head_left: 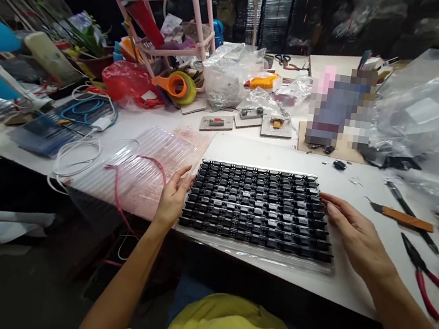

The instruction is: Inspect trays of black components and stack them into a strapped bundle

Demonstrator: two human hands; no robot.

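Note:
A clear plastic tray (272,256) filled with rows of small black components (254,207) lies at the front of the white table. My left hand (175,194) is closed on its left edge, thumb and fingers at the upper corner. On the opposite side my right hand (351,229) grips the right edge, with the fingertips partly hidden by the tray. One loose black component (339,164) lies beyond the tray's far right corner.
Pliers with red handles (420,274), an orange-handled tool (407,217) and plastic bags (435,113) are at the right. Leftward lie empty clear trays (150,160), a red cord (117,194) and white cable (75,158). A pink rack (197,14) stands behind.

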